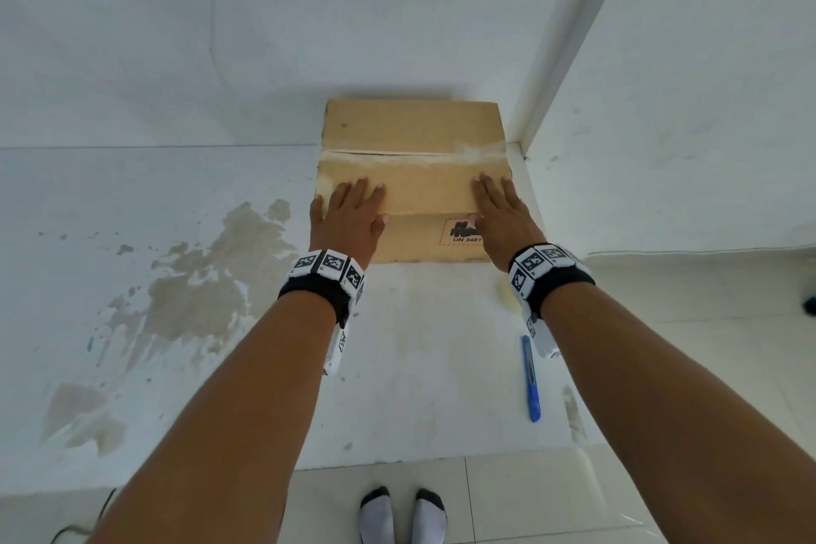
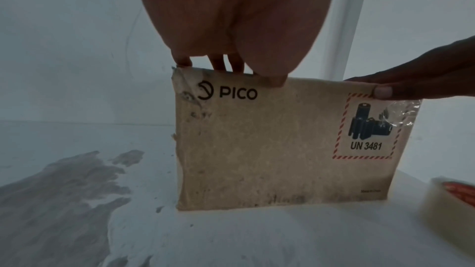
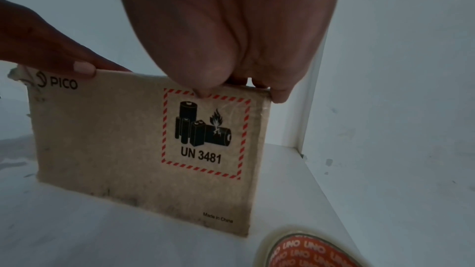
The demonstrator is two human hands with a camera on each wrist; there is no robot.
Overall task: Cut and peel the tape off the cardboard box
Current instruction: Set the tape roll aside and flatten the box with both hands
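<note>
A brown cardboard box [image 1: 413,133] marked PICO and UN 3481 stands on a white ledge against the wall. My left hand [image 1: 353,208] lies flat on the near-left part of its top, thumb over the front edge. My right hand [image 1: 496,208] lies flat on the near-right part, its thumb on the hazard label [image 3: 205,139]. A whitish strip of tape [image 1: 479,152] runs along the top seam, where a dark slit shows on the left. Crumpled clear tape [image 2: 401,113] clings to the front right corner of the box [image 2: 270,149]. Both palms hide the fingers in the wrist views.
A blue utility knife [image 1: 531,380] lies on the ledge right of centre, near its front edge. A tape roll [image 1: 508,296] with an orange core [image 3: 308,251] sits under my right wrist. A brown stain [image 1: 198,278] marks the ledge at the left. A white post [image 1: 552,57] rises beside the box.
</note>
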